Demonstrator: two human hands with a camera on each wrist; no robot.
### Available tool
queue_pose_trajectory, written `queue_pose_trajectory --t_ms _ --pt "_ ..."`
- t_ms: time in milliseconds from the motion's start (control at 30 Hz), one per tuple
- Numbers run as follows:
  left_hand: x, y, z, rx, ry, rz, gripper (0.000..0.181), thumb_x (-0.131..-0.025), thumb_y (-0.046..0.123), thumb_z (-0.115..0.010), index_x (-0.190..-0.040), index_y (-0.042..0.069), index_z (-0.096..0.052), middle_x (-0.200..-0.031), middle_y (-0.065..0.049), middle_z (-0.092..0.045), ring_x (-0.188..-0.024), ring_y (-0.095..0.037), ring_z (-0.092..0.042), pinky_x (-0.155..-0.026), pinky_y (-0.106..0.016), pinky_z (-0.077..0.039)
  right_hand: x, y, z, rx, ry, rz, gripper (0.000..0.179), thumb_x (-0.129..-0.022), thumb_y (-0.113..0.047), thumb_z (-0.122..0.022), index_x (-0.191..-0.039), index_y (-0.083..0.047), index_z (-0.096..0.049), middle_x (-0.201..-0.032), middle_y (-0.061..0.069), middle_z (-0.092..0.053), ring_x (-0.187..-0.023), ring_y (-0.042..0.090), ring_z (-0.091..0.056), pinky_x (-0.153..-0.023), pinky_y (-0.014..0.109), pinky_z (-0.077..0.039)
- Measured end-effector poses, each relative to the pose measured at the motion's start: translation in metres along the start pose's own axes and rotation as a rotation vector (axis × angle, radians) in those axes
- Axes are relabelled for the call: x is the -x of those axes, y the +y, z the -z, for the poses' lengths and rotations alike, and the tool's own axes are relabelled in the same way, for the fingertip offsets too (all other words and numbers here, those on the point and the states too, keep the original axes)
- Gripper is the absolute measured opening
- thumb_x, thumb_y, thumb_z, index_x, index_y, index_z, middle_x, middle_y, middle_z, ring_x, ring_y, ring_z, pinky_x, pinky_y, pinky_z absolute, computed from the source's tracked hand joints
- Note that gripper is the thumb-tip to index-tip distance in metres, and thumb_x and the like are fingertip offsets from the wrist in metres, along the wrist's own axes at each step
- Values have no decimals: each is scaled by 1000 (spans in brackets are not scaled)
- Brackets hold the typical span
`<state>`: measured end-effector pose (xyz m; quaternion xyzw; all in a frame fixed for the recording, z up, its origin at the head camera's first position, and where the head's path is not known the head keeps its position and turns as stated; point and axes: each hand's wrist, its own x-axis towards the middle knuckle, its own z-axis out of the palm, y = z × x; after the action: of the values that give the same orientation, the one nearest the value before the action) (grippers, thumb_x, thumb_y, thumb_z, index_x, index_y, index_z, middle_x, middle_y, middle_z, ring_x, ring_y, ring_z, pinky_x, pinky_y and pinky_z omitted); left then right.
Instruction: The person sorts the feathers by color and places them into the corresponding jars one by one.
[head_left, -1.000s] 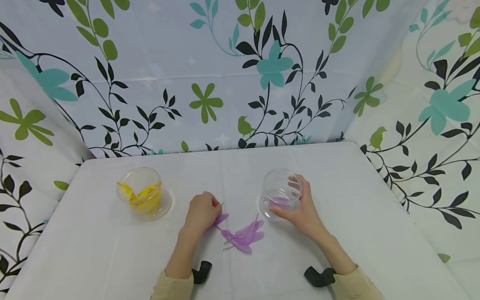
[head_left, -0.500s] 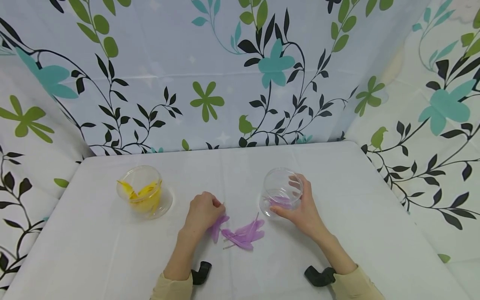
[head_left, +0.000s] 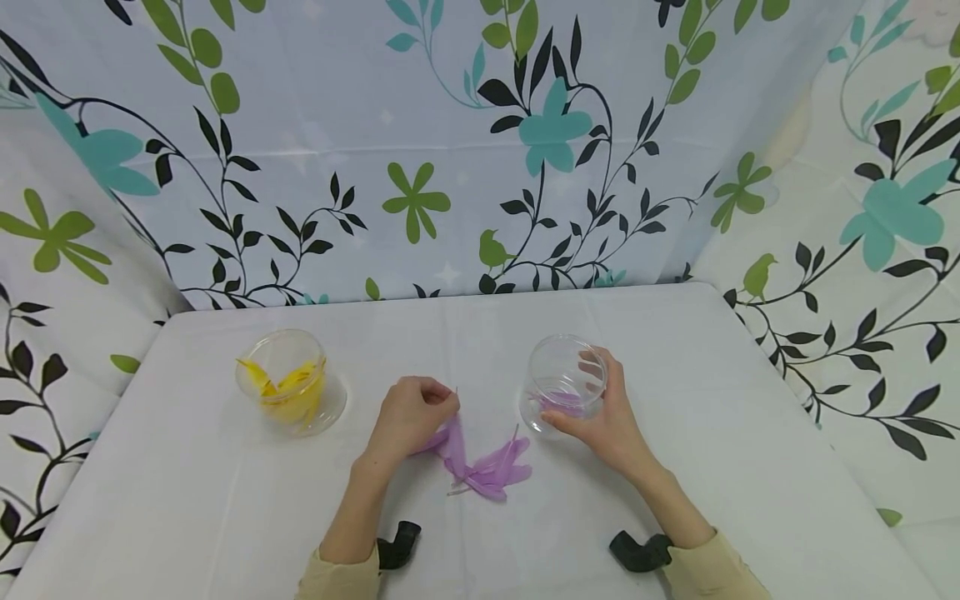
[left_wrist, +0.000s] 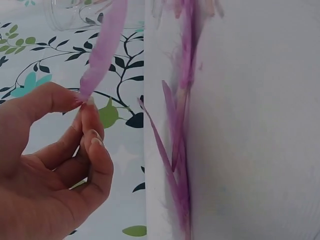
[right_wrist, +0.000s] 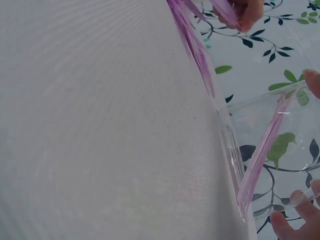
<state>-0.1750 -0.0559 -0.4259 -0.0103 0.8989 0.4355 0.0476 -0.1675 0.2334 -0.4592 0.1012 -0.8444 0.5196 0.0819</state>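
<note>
Pinching a single purple feather (head_left: pixel 451 439) by its quill end, the left hand (head_left: pixel 408 421) has thumb and forefinger closed on it, and the left wrist view shows the same grip, with the feather's vane (left_wrist: pixel 102 50) rising away from the fingertips (left_wrist: pixel 85 107) while the other fingers curl loosely below. That feather hangs just above the white surface (head_left: pixel 187 500), its lower end meeting the loose pile of purple feathers (head_left: pixel 495 471) lying between the two hands. From the left wrist those loose feathers (left_wrist: pixel 177 150) run along the surface's edge, flat and overlapping.

Over on the other side, the right hand (head_left: pixel 607 421) wraps around the clear jar (head_left: pixel 564 385), fingers curled round its far wall and thumb along the near base, and the jar stands upright on the surface. A few purple feathers lie at its bottom; the right wrist view catches one (right_wrist: pixel 262 155) leaning up the clear wall, with fingertips (right_wrist: pixel 295 217) pressed on the outside.

Well off to the left stands a second clear jar (head_left: pixel 288 387), upright, with yellow feathers (head_left: pixel 288 392) inside. Pale yellow sleeves cover both forearms, each with a black camera mount (head_left: pixel 397 542) at the wrist. A curtain printed with leaves and flowers (head_left: pixel 480 150) hangs round three sides of the surface.
</note>
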Motion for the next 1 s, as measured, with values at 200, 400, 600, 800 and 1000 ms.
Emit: queue_pose_trajectory --t_ms 200,400,600,800,1000 --pt "3 6 2 77 5 -21 14 -88 22 -69 -93 11 -77 -85 0 -71 -80 -15 -61 -76 -31 -51 0 1 0 2 -6 -9 105 -71 -26 -92 -150 -19 -22 -150 13 -37 -140 31 -39 -112 62 -34" --pt "7 16 1 161 14 -68 11 -89 19 -71 -94 11 -77 -86 0 -72 -82 -15 -62 -80 -31 -53 1 1 1 6 -19 -21 108 -72 -27 -91 -152 -20 -19 -149 14 -37 -139 33 -39 -112 62 -34" --pt "10 24 0 240 24 -119 9 -90 16 -72 -94 10 -77 -86 0 -73 -81 -17 -66 -81 -30 -55 1 2 1 -7 -15 -20 108 -72 -25 -92 -152 -16 -20 -149 12 -37 -139 33 -39 -113 62 -33" --pt "13 31 1 355 15 -126 10 -92 16 -70 -96 8 -76 -85 -2 -76 -87 -31 -72 -80 -28 -56 0 3 0 -14 -15 -18 108 -72 -25 -92 -152 -16 -20 -149 14 -37 -139 34 -40 -113 62 -33" --pt "15 36 2 435 19 -143 10 -93 17 -70 -96 9 -74 -88 -3 -77 -88 -23 -73 -82 -25 -57 1 3 1 -12 -15 -20 106 -72 -26 -91 -151 -19 -20 -149 12 -37 -138 35 -41 -113 63 -33"
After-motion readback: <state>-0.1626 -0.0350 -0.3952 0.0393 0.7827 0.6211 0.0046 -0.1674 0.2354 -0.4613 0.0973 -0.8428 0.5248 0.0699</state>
